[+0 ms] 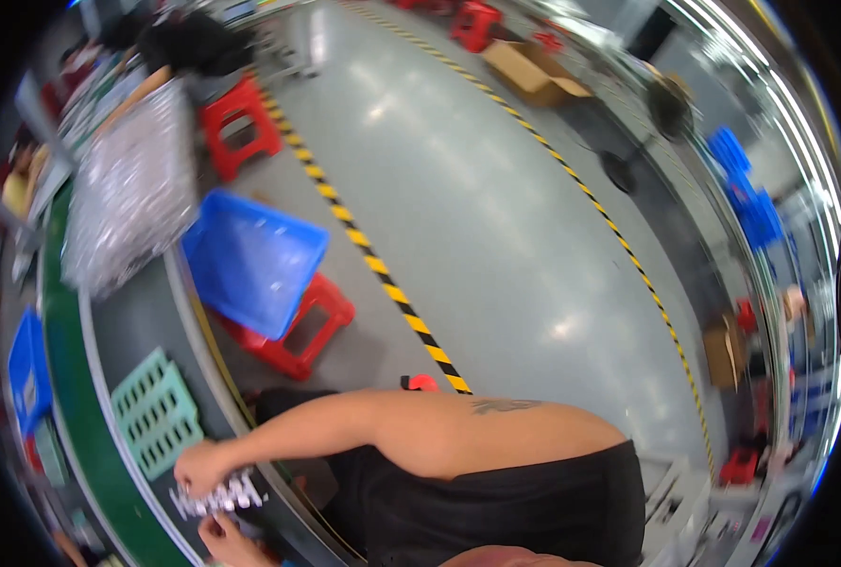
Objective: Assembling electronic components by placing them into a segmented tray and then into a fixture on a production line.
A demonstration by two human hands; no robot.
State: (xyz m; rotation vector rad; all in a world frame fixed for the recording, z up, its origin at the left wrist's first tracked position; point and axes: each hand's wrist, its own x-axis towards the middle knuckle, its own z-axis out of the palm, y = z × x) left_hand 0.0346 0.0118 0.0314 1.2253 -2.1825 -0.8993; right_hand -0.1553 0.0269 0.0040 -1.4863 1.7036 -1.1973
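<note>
My right hand (201, 468) reaches across to the conveyor line, its fingers curled down at the lower corner of a light green slotted tray (159, 416). Just below it lies a loose pile of small white and silvery pieces (236, 495), too blurred to name. On the other side of this pile, at the bottom edge, my left hand (229, 542) has its fingers bent together. Whatever either hand pinches is hidden or too small to make out.
A blue bin (255, 263) rests on a red stool (318, 326) beside the line. Farther up, plastic-wrapped goods (137, 180) lie on the belt near a person in black (189, 42). Another red stool (239, 128) stands by the striped floor tape (364, 248). An open carton (534, 74) sits farther off.
</note>
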